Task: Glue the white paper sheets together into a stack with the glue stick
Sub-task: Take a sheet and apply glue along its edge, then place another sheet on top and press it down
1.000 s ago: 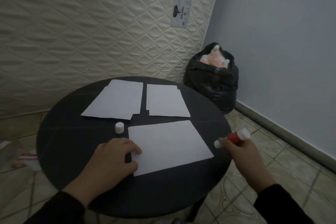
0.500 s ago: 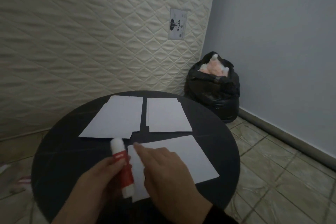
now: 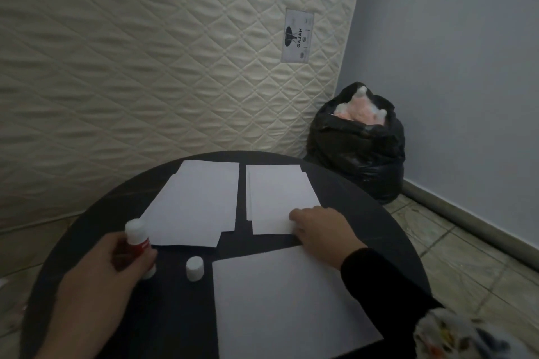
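Note:
On the round black table (image 3: 379, 230), one white sheet (image 3: 285, 300) lies at the near edge. Two more white paper piles sit farther back: a left pile (image 3: 195, 204) and a right pile (image 3: 280, 198). My left hand (image 3: 99, 280) grips the red and white glue stick (image 3: 137, 237), held upright with its base on the table. The glue stick's white cap (image 3: 194, 268) stands loose on the table, just right of that hand. My right hand (image 3: 320, 233) rests on the near right corner of the right pile, fingers curled on the paper.
A quilted cream mattress (image 3: 145, 67) leans against the wall behind the table. A stuffed black rubbish bag (image 3: 358, 148) sits on the tiled floor in the corner at the right. A patterned cloth (image 3: 455, 335) shows at the bottom right.
The glue stick passed from my right hand to my left, which then moved it to the table's left side. My right hand reached from the near sheet to the right pile.

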